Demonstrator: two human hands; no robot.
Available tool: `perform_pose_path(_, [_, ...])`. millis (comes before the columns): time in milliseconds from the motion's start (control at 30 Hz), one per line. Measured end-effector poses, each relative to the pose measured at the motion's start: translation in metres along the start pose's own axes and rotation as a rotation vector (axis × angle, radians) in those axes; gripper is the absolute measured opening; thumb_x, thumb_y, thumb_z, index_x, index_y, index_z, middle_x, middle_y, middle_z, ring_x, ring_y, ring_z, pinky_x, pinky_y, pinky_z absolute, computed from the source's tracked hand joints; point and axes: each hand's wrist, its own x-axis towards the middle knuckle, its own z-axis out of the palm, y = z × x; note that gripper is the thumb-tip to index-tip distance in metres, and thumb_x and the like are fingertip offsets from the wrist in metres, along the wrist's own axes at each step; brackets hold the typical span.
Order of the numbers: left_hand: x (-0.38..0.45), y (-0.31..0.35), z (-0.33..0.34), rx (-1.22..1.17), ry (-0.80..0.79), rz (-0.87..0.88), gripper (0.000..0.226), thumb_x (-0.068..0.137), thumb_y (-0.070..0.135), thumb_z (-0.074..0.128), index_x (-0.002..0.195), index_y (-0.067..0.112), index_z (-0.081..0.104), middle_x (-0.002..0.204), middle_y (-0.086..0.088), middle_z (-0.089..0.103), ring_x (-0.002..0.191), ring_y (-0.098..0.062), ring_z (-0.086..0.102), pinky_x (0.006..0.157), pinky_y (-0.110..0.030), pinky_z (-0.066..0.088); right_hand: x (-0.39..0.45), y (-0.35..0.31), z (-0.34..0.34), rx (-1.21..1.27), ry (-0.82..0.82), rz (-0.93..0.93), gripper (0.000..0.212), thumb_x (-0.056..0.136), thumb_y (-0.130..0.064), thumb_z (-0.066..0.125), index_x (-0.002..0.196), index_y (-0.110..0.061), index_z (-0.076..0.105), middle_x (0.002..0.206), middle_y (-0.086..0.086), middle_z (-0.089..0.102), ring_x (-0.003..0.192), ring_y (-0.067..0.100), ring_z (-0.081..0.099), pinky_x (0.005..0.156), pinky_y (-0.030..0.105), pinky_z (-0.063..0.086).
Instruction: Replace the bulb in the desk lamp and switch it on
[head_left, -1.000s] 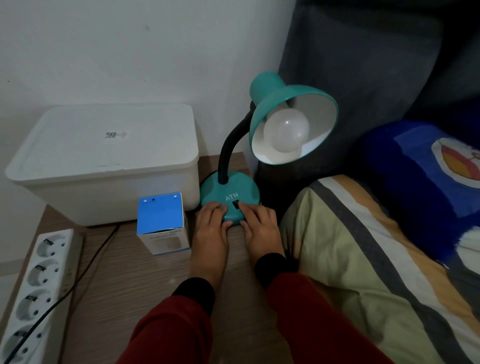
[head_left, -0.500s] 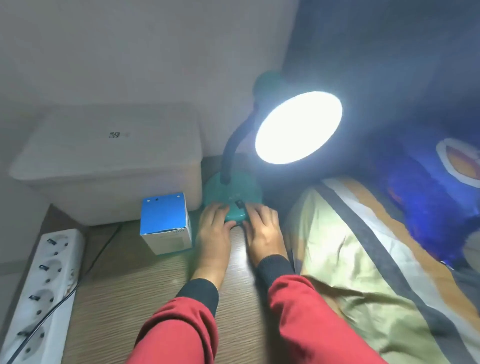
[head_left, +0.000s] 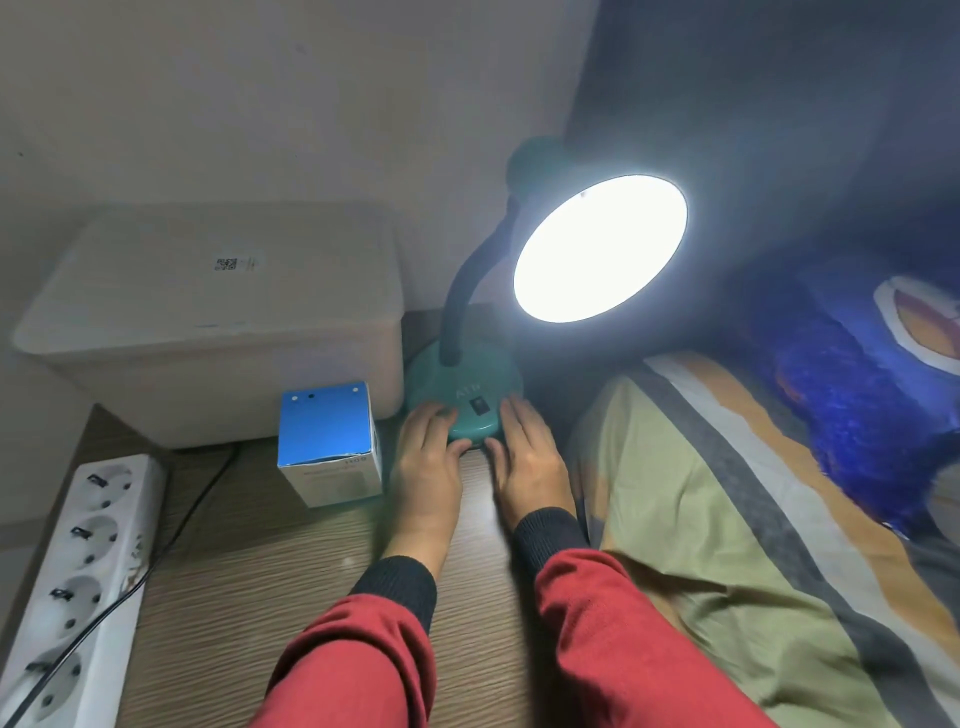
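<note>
Lamp (head_left: 597, 249) lit. Your left hand (head_left: 428, 457) and right hand (head_left: 527, 457) rest flat-fingered on its base (head_left: 462, 374), apart, flanking the switch (head_left: 476, 406).

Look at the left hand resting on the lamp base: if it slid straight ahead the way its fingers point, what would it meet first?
Probably the black gooseneck, where it rises from the teal lamp base. The left hand points up over the base toward it; depth is hard to judge.

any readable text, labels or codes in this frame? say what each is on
"ATN", faint raised letters, on the lamp base above the switch.
QR code sticker on the storage box lid: too small to read.
Print on the blue bulb box front edge: blurred, unreadable.
</note>
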Motion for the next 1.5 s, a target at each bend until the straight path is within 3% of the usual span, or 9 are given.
perform_pose_path(333, [-0.001,0.000,-0.001,0.013,-0.007,0.012,0.037,0.078,0.023,0.049,0.093,-0.004,0.069,0.101,-0.020,0.069,0.104,-0.020,0.048,0.094,-0.030,0.039,0.000,-0.001,-0.002,-0.006,-0.013,-0.001,0.045,0.083,-0.023,0.046,0.113,0.003,0.066,0.115,0.018,0.068,0.107,0.031,0.066,0.102,0.025,0.033])
perform_pose_path(533, [-0.001,0.002,-0.002,0.022,-0.026,-0.008,0.038,0.078,0.025,0.049,0.093,-0.003,0.069,0.101,-0.019,0.069,0.103,-0.024,0.055,0.094,-0.029,0.040,0.001,-0.002,-0.002,-0.020,-0.006,-0.020,0.044,0.082,-0.024,0.045,0.111,0.002,0.067,0.113,0.016,0.069,0.106,0.029,0.067,0.089,0.031,0.052])
perform_pose_path(733, [-0.001,0.003,-0.003,-0.001,-0.025,-0.011,0.038,0.078,0.024,0.049,0.093,-0.004,0.069,0.100,-0.020,0.069,0.103,-0.022,0.055,0.093,-0.027,0.039,-0.001,0.001,0.000,0.028,0.024,-0.021,0.041,0.083,-0.022,0.046,0.118,-0.006,0.062,0.115,0.016,0.066,0.111,0.024,0.056,0.095,0.025,0.044])
perform_pose_path(833, [-0.001,0.004,-0.003,-0.010,-0.014,0.001,0.038,0.077,0.024,0.049,0.092,-0.005,0.069,0.099,-0.020,0.069,0.102,-0.018,0.048,0.094,-0.027,0.038,0.000,-0.001,-0.003,0.030,-0.008,-0.037,0.040,0.083,-0.019,0.047,0.122,-0.017,0.056,0.114,0.017,0.062,0.106,0.028,0.058,0.089,0.029,0.051])
perform_pose_path(967, [-0.001,0.003,-0.004,0.002,-0.016,0.005,0.037,0.077,0.023,0.049,0.092,-0.004,0.069,0.098,-0.020,0.069,0.102,-0.018,0.048,0.095,-0.028,0.037,0.003,-0.004,-0.006,-0.014,-0.052,-0.042,0.042,0.081,-0.017,0.046,0.119,-0.016,0.065,0.110,0.018,0.062,0.098,0.034,0.061,0.086,0.038,0.053])
perform_pose_path(1167, [-0.001,0.003,-0.005,0.011,-0.023,-0.006,0.036,0.079,0.023,0.049,0.094,-0.004,0.068,0.100,-0.019,0.068,0.104,-0.018,0.048,0.096,-0.027,0.037,0.008,-0.004,-0.008,-0.145,-0.070,-0.030,0.051,0.071,-0.022,0.043,0.116,-0.024,0.066,0.103,0.011,0.065,0.097,0.022,0.048,0.072,0.036,0.053])
perform_pose_path(1333, [-0.005,0.004,-0.010,0.011,-0.074,-0.024,0.031,0.083,0.005,0.064,0.113,0.000,0.063,0.121,-0.015,0.060,0.120,-0.018,0.043,0.107,-0.022,0.026,0.015,-0.010,-0.014,-0.261,-0.147,-0.026,0.050,0.069,-0.031,0.041,0.111,-0.028,0.069,0.100,0.010,0.067,0.089,0.030,0.067,0.065,0.037,0.055])
perform_pose_path(1500, [-0.005,0.006,-0.012,-0.009,-0.071,-0.035,0.031,0.084,0.004,0.064,0.115,0.000,0.062,0.123,-0.014,0.058,0.120,-0.015,0.041,0.107,-0.015,0.022,0.007,-0.007,-0.008,-0.210,-0.138,-0.025,0.046,0.079,-0.026,0.042,0.114,-0.014,0.069,0.112,0.018,0.069,0.096,0.036,0.069,0.070,0.043,0.060])
